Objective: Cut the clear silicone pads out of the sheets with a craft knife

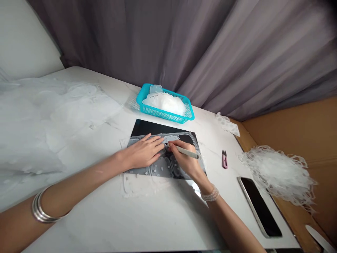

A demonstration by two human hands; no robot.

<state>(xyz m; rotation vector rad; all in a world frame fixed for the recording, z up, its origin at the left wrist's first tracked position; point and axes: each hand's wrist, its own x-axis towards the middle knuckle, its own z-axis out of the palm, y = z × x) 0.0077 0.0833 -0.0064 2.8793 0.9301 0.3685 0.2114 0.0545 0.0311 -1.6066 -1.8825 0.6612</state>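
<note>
A translucent sheet with moulded shapes (160, 167) lies over a black mat (147, 127) on the white table, its near edge reaching past the mat. My left hand (144, 151) rests flat on the sheet's left part, fingers spread and pointing right. Just right of it, my right hand (185, 156) is closed round a pale pen-like tool (188, 151), whose tip is down at the sheet near my left fingertips. The tip itself is too small to make out. At the sheet's upper right, one cut-out (186, 139) shows the black mat through it.
Behind the mat stands a blue basket (163, 113) holding white translucent pieces. Translucent sheets (52, 123) are heaped at the left. Toward the right lie pink snips (224, 160), a phone (260, 207), a white strip (228, 125) and a pile of clear scraps (281, 174).
</note>
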